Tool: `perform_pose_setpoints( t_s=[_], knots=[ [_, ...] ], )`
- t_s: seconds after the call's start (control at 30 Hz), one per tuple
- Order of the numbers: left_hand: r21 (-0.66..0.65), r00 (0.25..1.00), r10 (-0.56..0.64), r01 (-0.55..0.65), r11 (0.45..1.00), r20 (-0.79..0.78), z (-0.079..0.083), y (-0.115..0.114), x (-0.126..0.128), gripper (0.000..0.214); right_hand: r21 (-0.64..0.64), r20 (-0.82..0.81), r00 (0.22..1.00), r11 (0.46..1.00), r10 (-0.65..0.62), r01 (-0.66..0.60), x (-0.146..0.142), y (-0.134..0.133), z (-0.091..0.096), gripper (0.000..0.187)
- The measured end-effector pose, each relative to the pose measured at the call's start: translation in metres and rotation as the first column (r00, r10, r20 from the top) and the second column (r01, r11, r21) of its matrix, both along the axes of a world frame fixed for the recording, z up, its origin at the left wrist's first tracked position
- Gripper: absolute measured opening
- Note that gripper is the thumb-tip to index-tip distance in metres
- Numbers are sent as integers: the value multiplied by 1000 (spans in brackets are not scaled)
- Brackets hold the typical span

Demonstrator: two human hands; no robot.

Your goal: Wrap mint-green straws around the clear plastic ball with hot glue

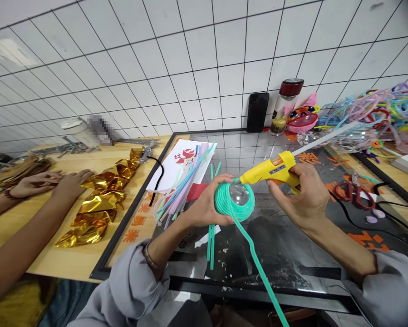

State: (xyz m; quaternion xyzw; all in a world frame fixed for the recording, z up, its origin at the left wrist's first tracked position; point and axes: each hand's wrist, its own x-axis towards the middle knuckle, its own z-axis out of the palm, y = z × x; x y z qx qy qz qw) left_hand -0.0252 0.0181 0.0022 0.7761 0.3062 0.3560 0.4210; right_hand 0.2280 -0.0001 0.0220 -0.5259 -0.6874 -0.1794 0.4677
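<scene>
"Where was the clear ball (pixel 239 195)?"

"In the left hand (pixel 205 204), above the tabletop (pixel 292 245), ringed by a green fuzzy coil (pixel 223 205); the fingers were clamped round the coil. The right hand's (pixel 307 195) fingers gripped the yellow glue gun (pixel 270 171), nozzle at the coil's upper edge."

"Sound technique?"

"In my judgement: ball steady, thin bead beside the inner turn, fingers clear of the tip."

"Writing?"

"Orange Chinese characters (pixel 308 158) marked the tabletop; the gun's label (pixel 277 170) was illegible."
</scene>
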Motion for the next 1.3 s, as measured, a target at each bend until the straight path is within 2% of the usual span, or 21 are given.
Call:
perform_pose_setpoints(
  t_s=[0.1, 0.3, 0.43, 0.53, 0.67, 0.83, 1.3],
  knots=[
    [9, 1000, -9, 8, 1000, 5, 0, 0, 0, 87, 12, 9, 1000, 1000, 8, -8, 0, 0, 0, 18],
    [4, 1000, -9, 9, 1000, -5, 0, -1, 0, 88, -59, -20, 1000, 998, 18, -19, -3, -4, 4, 17],
    [-16, 1000, -8, 8, 1000, -12, -1, -1, 0, 90, -18, 22, 999, 999, 27, -27, -3, -5, 3, 16],
    [-21, 1000, -19, 19, 1000, -3, -1, 0, 0, 91, 87, 78, 996, 995, 33, -40, 0, -2, 0, 18],
    [-15, 1000, -29, 29, 999, 10, -1, 0, 1, 92, 248, 144, 987, 963, 71, -105, 3, 3, 0, 25],
    [-19, 1000, -28, 28, 999, 14, -3, 1, 1, 92, 246, 201, 977, 962, 68, -117, 4, 2, 4, 31],
    [14, 999, -46, 45, 999, 25, -5, 2, 0, 91, 242, 222, 971, 960, 85, -139, 9, 3, 4, 30]
  ],
)
